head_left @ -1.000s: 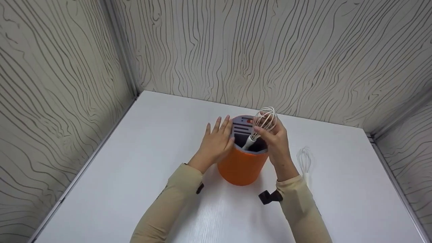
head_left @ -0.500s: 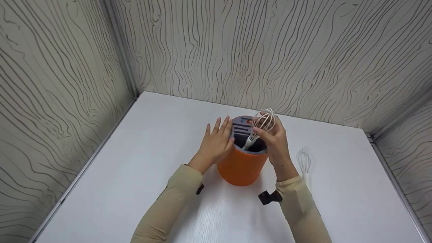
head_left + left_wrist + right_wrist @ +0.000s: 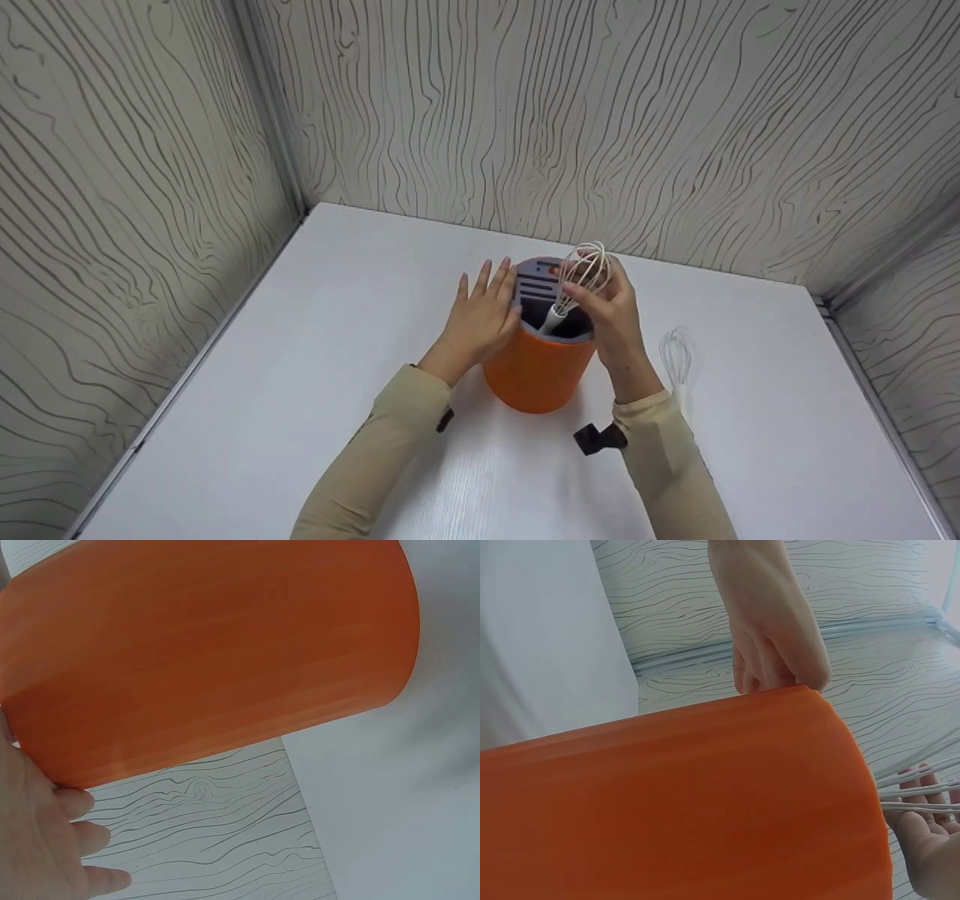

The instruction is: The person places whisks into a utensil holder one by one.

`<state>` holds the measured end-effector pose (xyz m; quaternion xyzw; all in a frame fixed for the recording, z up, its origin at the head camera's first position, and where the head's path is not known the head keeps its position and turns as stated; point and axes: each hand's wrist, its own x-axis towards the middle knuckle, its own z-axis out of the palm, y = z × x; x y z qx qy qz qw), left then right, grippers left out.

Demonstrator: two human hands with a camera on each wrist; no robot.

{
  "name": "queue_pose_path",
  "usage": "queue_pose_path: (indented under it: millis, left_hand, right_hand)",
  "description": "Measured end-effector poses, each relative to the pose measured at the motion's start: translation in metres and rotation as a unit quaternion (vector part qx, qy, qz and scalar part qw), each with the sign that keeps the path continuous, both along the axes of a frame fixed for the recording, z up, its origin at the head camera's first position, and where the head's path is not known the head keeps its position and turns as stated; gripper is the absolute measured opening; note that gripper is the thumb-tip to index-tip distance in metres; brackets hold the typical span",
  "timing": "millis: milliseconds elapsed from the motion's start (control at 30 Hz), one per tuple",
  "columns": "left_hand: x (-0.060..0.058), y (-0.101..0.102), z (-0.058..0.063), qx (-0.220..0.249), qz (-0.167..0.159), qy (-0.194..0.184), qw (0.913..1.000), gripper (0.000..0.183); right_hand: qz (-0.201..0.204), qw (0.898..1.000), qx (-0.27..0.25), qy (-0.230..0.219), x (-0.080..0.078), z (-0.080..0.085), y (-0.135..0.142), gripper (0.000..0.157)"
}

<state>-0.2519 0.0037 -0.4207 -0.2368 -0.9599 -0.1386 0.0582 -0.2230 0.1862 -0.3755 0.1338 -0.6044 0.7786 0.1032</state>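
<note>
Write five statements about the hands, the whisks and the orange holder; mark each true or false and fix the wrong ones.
1. The right hand holds a whisk by its wires. True.
2. That whisk's handle points upward. False: it points down into the orange holder.
3. The left hand touches the holder. True.
4. The second whisk stands inside the holder. False: it lies on the white table.
5. The holder's top has slots. True.

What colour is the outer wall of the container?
The container is orange outside, clearest in the left wrist view.
</note>
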Motion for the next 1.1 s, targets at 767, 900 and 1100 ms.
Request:
queue_pose_path:
  millis: [767, 900, 1100]
  left_hand:
    - [0.0003, 0.0004, 0.0003, 0.003, 0.003, -0.001, 1.0000, 0.061]
    - [0.0002, 0.0011, 0.0000, 0.005, 0.004, -0.002, 1.0000, 0.061]
    - [0.0002, 0.0015, 0.0008, 0.010, 0.005, -0.002, 0.9999, 0.061]
  right_hand:
    - [0.007, 1.000, 0.001, -0.004, 0.0009, 0.0026, -0.0012, 0.039]
    - [0.010, 1.000, 0.002, -0.004, 0.0011, 0.0018, -0.0007, 0.040]
    - [0.017, 1.000, 0.021, -0.003, 0.0003, 0.0003, -0.0005, 0.039]
